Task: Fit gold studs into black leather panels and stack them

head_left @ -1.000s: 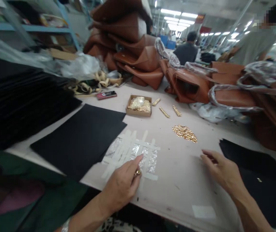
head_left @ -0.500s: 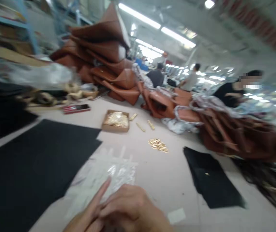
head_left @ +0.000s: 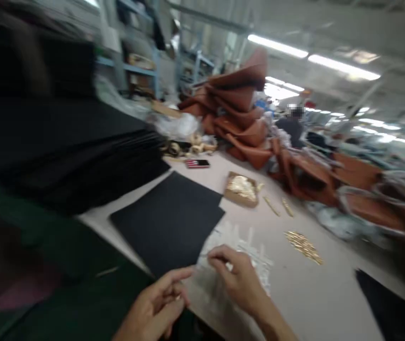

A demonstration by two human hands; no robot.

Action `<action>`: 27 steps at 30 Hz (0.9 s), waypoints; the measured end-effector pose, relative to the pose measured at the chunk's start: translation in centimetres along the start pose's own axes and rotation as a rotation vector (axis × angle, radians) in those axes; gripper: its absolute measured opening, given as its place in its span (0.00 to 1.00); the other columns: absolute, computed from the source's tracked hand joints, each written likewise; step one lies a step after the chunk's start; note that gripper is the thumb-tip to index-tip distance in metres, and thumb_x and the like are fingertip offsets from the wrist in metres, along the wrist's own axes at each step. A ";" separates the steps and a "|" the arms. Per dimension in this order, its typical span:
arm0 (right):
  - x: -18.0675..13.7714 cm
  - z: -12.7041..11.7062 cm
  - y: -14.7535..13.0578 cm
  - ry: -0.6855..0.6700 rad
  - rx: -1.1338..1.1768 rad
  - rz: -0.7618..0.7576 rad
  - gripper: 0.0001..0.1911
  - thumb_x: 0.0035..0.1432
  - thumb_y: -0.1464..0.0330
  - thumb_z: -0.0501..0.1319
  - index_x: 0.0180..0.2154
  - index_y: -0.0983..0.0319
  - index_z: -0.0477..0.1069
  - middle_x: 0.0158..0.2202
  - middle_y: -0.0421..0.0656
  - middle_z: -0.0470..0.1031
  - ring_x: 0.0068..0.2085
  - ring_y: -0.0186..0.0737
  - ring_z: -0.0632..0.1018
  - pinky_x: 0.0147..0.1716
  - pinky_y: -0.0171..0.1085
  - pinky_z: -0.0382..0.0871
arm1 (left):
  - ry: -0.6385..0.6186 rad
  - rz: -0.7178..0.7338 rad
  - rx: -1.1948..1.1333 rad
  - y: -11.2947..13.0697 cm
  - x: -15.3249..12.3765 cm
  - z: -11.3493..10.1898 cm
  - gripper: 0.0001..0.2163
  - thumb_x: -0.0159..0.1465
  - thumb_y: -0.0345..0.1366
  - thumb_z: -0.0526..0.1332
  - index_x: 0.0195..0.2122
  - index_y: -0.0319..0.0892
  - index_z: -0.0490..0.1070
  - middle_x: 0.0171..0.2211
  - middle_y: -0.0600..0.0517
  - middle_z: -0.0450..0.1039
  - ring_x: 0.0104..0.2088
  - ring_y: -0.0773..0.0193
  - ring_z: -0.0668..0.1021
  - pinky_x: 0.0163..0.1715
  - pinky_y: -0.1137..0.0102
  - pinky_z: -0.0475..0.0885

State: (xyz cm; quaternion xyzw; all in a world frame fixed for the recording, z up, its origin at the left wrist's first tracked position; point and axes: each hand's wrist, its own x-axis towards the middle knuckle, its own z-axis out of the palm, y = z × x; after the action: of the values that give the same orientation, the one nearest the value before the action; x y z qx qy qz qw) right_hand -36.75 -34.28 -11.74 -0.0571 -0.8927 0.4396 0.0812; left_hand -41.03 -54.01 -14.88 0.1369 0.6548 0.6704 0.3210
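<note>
My left hand (head_left: 156,305) is at the table's near edge, its index finger stretched out and the other fingers curled toward the thumb. A tiny bright spot shows among those fingers, too small to name. To its right, my right hand (head_left: 236,274) is pinched above a clear plastic sheet (head_left: 264,267) with pale strips; what it pinches, if anything, cannot be made out. Just beyond the hands lies a flat black panel (head_left: 174,222). Small gold metal pieces (head_left: 303,246) form a loose pile on the table to the right.
A cardboard box (head_left: 241,201) of gold pieces stands farther back, with short gold rows (head_left: 271,206) beside it. A phone (head_left: 198,164) lies behind. Black sheets (head_left: 117,170) are stacked left, brown leather bags (head_left: 245,118) line the back, and another person (head_left: 291,128) is beyond.
The view has swung left, so the table's contents sit farther right. My hands, together before, are now apart, the right one farther forward over the plastic sheet.
</note>
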 end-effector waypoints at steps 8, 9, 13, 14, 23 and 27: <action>10.5 5.3 -0.1 -0.052 -0.355 -0.429 0.10 0.68 0.71 0.52 0.39 0.61 0.72 0.36 0.45 0.77 0.40 0.43 0.75 0.43 0.40 0.68 | 0.283 -0.181 -0.170 -1.6 -2.8 -4.6 0.22 0.56 0.50 0.64 0.47 0.41 0.72 0.30 0.54 0.70 0.19 0.74 0.59 0.17 0.76 0.52; 10.7 5.6 -0.2 -0.076 -0.413 -0.456 0.11 0.68 0.71 0.51 0.38 0.61 0.72 0.35 0.45 0.77 0.40 0.44 0.75 0.42 0.40 0.68 | 0.321 -0.187 -0.166 -1.9 -2.8 -4.8 0.22 0.57 0.51 0.63 0.47 0.41 0.72 0.30 0.54 0.70 0.19 0.75 0.59 0.17 0.76 0.51; 9.2 5.6 0.2 -0.195 -0.456 -0.531 0.12 0.70 0.71 0.49 0.37 0.60 0.70 0.34 0.45 0.76 0.37 0.43 0.73 0.39 0.40 0.67 | 0.470 -0.171 -0.195 -2.6 -2.5 -5.6 0.18 0.59 0.51 0.64 0.42 0.41 0.71 0.28 0.57 0.67 0.20 0.75 0.60 0.17 0.78 0.53; 8.2 5.2 0.4 -0.224 -0.427 -0.533 0.12 0.70 0.71 0.48 0.38 0.60 0.70 0.34 0.44 0.76 0.37 0.43 0.73 0.39 0.40 0.67 | 0.480 -0.153 -0.214 -2.6 -2.4 -5.7 0.18 0.59 0.51 0.65 0.40 0.41 0.71 0.26 0.58 0.67 0.20 0.75 0.60 0.18 0.78 0.54; 1.9 3.3 0.8 -0.344 0.048 -0.015 0.07 0.66 0.63 0.58 0.41 0.57 0.74 0.35 0.40 0.77 0.35 0.37 0.77 0.35 0.36 0.71 | 0.340 -0.107 -0.534 -2.4 -2.5 -3.2 0.21 0.59 0.44 0.68 0.51 0.41 0.73 0.46 0.46 0.78 0.50 0.54 0.77 0.51 0.62 0.72; 2.8 4.6 0.8 -0.362 0.319 0.305 0.14 0.58 0.57 0.65 0.39 0.61 0.76 0.29 0.40 0.77 0.29 0.36 0.77 0.30 0.35 0.74 | 0.283 -0.237 -0.581 -3.3 -2.6 -2.7 0.21 0.58 0.47 0.68 0.49 0.40 0.75 0.39 0.46 0.80 0.37 0.55 0.80 0.42 0.60 0.75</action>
State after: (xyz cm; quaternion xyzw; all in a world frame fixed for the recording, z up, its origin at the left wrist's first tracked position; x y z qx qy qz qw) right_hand -40.38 -36.88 -14.88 -0.0977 -0.7934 0.5846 -0.1386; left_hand -39.83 -57.95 -17.77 -0.1314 0.4859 0.7994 0.3281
